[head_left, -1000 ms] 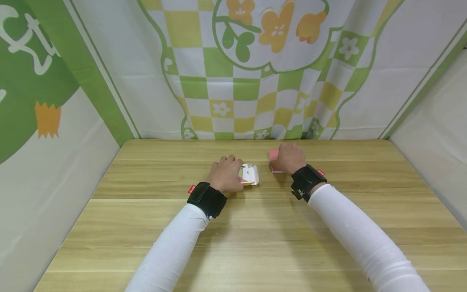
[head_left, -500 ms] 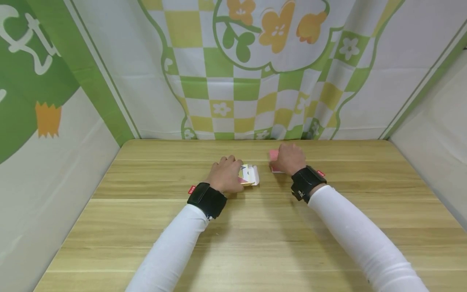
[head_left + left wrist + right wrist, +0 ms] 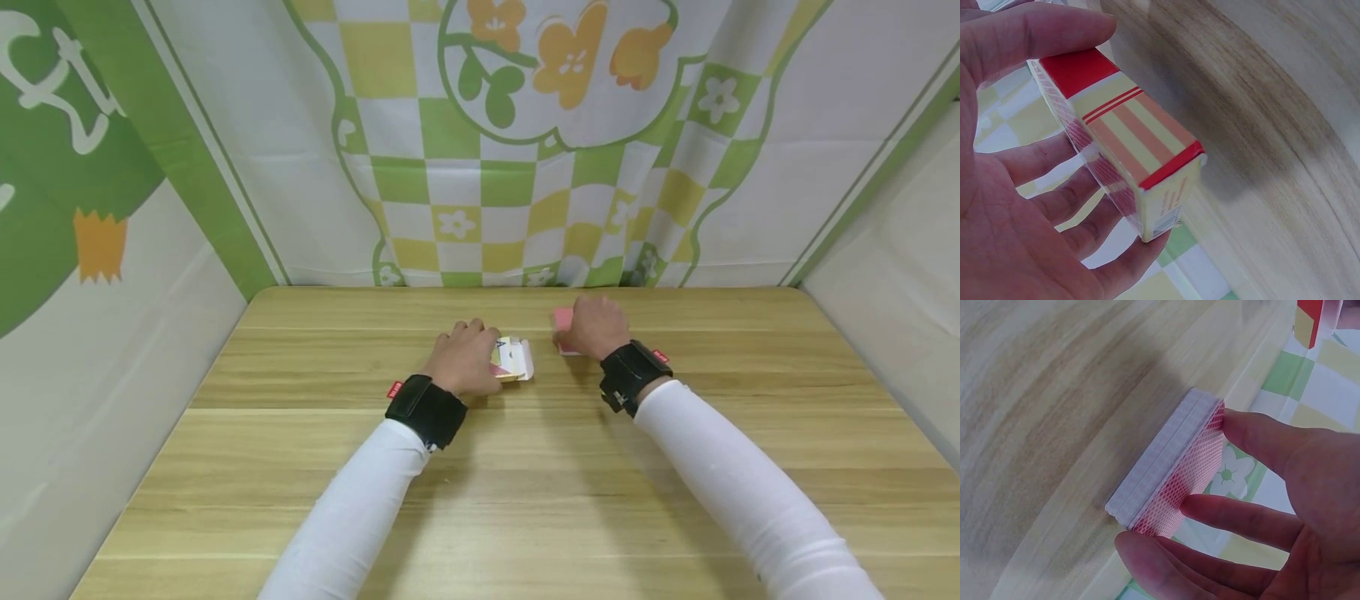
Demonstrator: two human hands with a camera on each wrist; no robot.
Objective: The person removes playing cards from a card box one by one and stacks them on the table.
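In the head view, my left hand [image 3: 461,360] grips an opened playing card box [image 3: 513,360], its white flap sticking out to the right. The left wrist view gives the box [image 3: 1138,128] a red, cream and orange striped side, with the thumb at one edge and fingers along the opposite edge. To the right, my right hand [image 3: 598,325] holds a deck of cards [image 3: 564,318] with red backs. In the right wrist view, thumb and fingertips pinch the squared deck [image 3: 1169,465] at its ends, and one finger touches the patterned back. The deck is at the tabletop.
Both hands work near the back of a wooden table [image 3: 510,500]. A checkered green and yellow curtain [image 3: 510,183] hangs right behind its far edge. White fabric walls stand to the left [image 3: 127,400] and right [image 3: 892,217]. A narrow gap separates box and deck.
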